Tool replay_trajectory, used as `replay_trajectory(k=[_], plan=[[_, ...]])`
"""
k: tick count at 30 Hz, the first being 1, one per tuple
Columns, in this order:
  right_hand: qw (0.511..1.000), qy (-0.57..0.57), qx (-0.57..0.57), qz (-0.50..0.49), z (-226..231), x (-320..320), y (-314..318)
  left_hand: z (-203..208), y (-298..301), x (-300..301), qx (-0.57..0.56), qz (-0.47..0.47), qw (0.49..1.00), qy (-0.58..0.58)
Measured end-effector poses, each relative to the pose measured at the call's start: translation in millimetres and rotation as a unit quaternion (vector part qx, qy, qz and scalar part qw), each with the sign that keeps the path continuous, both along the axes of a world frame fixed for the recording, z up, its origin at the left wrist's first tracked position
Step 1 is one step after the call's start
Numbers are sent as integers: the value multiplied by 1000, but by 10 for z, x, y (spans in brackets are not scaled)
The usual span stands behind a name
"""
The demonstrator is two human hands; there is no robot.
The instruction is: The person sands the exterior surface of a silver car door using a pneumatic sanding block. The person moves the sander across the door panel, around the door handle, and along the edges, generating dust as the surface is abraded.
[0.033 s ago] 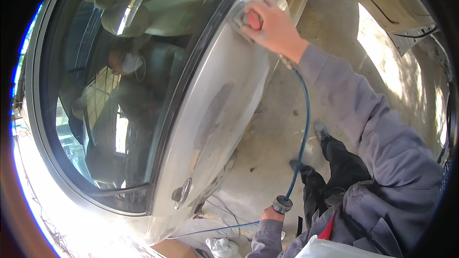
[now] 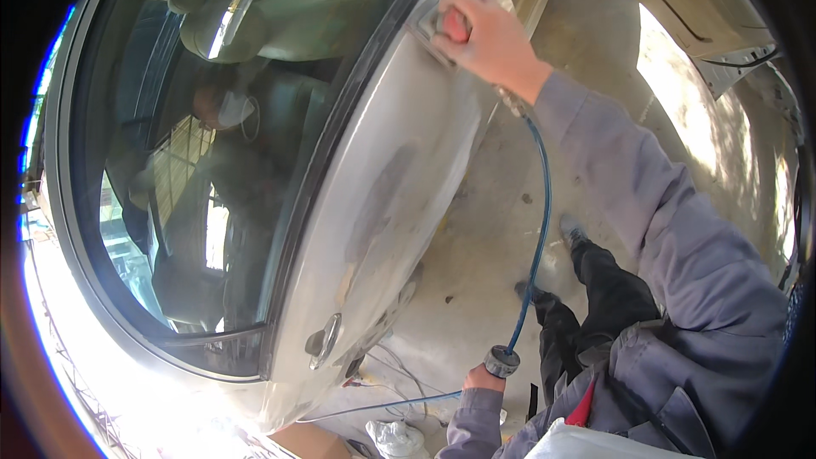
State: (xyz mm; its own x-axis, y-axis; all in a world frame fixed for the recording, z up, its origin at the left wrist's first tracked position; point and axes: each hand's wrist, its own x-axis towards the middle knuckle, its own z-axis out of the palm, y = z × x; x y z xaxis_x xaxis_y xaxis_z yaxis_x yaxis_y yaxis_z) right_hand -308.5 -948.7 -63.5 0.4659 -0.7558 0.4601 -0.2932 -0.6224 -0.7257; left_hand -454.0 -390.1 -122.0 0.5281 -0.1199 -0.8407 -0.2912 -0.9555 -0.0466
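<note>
My right hand (image 2: 486,41) is closed round an air sander with a red top (image 2: 456,25) and a flat grey pad. The pad lies against the upper far end of a silver car door (image 2: 374,178), just beside the window trim. From the sander's rear fitting a blue air hose (image 2: 545,204) runs down toward my left hand (image 2: 483,380). That hand, low in the view, is closed at a grey cylindrical piece (image 2: 501,362) whose kind I cannot make out. The hose passes by this piece. My left fingers are partly hidden.
Dull patches mark the door around its handle (image 2: 323,342). The window glass (image 2: 221,161) shows reflections. Hoses or cables (image 2: 408,374) and a white plastic bag (image 2: 397,439) lie on the floor below. A loose beige panel (image 2: 680,0) stands at the far right.
My right hand and the sander have shifted very slightly along the door's upper end. The left hand stays where it was.
</note>
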Motion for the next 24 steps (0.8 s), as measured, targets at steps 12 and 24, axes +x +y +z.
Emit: replay_trajectory(k=[12,24], plan=[[997,-66,2,-40,-469,-28,877,-196,434,-157,-8,-12,999,30],[995,-91,32,0,-557,-161,1166,-179,457,119,26,-46,998,31]])
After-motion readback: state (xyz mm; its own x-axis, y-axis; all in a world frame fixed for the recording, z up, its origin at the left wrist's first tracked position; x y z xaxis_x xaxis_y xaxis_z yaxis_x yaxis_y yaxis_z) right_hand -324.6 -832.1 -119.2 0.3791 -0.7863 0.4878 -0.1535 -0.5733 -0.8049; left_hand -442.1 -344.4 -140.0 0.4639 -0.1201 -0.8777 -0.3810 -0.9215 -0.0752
